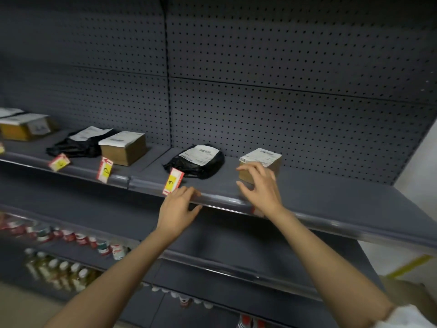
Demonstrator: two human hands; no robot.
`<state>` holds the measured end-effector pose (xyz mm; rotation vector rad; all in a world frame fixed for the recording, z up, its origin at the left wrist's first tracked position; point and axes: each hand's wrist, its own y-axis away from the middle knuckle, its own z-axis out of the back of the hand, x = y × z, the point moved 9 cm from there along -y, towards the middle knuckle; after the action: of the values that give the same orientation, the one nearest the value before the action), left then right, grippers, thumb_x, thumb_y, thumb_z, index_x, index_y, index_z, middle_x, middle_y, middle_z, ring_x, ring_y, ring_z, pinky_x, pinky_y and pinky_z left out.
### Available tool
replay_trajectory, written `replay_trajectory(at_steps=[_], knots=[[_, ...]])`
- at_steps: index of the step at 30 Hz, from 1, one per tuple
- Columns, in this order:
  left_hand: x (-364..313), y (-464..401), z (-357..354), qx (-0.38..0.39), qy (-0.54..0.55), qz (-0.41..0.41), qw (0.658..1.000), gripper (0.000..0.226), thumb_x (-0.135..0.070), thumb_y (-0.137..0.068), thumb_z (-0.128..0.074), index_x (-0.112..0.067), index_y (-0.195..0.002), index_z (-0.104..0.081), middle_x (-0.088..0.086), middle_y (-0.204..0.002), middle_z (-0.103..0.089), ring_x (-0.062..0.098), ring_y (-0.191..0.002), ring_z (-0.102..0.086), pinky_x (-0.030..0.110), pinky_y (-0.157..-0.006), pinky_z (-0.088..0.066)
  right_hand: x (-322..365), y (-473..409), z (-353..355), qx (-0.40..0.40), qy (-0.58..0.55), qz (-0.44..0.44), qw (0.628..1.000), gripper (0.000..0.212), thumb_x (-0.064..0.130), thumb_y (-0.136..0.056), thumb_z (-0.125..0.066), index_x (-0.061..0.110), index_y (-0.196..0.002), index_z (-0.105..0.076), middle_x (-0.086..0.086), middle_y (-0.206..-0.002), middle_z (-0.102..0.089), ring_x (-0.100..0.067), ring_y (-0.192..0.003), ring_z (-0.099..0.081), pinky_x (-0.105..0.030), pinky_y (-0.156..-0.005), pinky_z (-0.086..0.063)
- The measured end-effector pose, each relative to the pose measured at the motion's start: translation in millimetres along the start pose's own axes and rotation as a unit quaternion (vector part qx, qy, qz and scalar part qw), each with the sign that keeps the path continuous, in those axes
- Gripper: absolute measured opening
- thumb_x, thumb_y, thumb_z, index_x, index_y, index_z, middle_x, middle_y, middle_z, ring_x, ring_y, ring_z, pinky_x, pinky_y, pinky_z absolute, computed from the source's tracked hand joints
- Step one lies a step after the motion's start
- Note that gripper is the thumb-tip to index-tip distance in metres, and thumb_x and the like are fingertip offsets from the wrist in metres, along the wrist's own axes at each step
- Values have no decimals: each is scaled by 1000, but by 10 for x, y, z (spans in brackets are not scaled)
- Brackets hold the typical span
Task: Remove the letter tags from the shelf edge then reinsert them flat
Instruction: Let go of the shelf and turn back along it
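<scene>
Three red-and-white letter tags with yellow squares stick out tilted from the grey shelf edge [220, 200]: one at the left [59, 162], a "D" tag [104, 171], and an "E" tag [173, 181]. My left hand [177, 209] rests on the shelf edge just right of the "E" tag, fingers curled over the rail, holding nothing. My right hand [259, 185] hovers above the shelf edge with fingers spread, in front of a small cardboard box [262, 162]. A bit of another red tag [256, 211] shows under my right wrist.
On the shelf lie black parcel bags [198, 162] [78, 143] and labelled cardboard boxes [124, 147] [26, 126]. A pegboard wall [283, 91] backs the shelf. Lower shelves hold bottles [59, 271] and cans [71, 237].
</scene>
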<state>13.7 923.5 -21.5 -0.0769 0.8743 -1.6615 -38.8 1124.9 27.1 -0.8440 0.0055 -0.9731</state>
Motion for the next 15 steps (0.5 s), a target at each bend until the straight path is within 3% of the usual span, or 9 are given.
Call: replay_trajectory(at_steps=[5,9,15], knots=[[793,118,694,-60,-37,86,994,17,-22,-74,-70,-17,-85,-58,3,-80,-65,27,-79,-59,35,-67,-46,1146,-377,-688,57,-20,119,991,26,26,-86,-60,28,-112,-57,5,-115,-57,-17,-110,-51,-28,-96,-30],[1623,404,1421,-106,-76,159,979,19,-25,-75,-70,-19,-89,-59,2,-84,-65,25,-84,-58,39,-71,-50,2173,-541,-1401,92,-74,182,976,25,26,-89,-57,26,-114,-56,3,-116,-57,-19,-110,-53,-32,-92,-34],[2808,843,2605,-142,-154,215,954,21,-23,-74,-69,-20,-92,-59,0,-85,-65,23,-84,-59,36,-70,-47,3616,-705,-2490,163,-126,245,947,26,30,-92,-53,27,-117,-53,5,-122,-54,-16,-120,-47,-36,-102,-31]])
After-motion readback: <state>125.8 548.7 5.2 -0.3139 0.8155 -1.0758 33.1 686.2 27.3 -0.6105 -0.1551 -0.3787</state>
